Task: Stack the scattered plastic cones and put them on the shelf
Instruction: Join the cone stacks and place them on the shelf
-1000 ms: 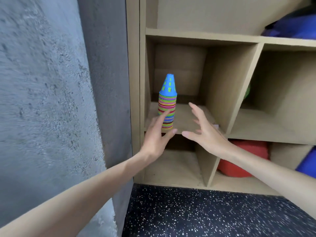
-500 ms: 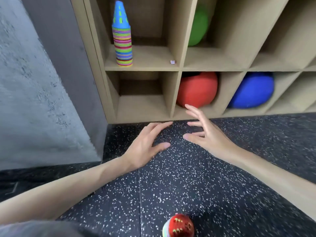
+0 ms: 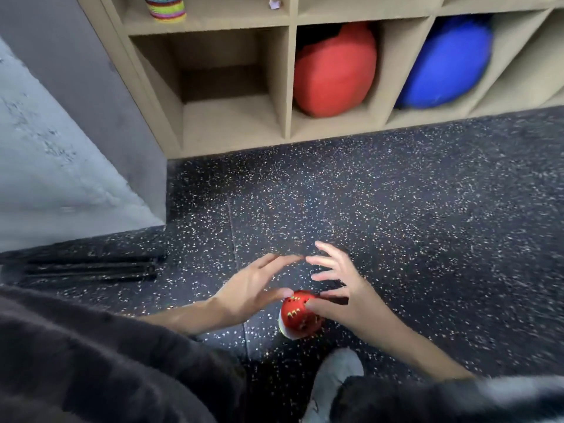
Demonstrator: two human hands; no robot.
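A second stack of cones with a red cone on top stands on the speckled black floor near my feet. My left hand hovers just left of its tip, fingers spread and straight. My right hand is on the right side, fingers spread, its thumb at the red cone's top. Neither hand grips it. The first multicoloured stack stands in the upper left cubby of the wooden shelf; only its base shows.
A red ball and a blue ball fill two bottom cubbies; the left bottom cubby holds nothing. A grey wall stands at left, black rods lie by it. My grey shoe is below the cones.
My view has tilted down from the shelf to the floor. Both hands dropped from the shelved stack to the red-topped stack, which has come from the frame's bottom edge up between them.
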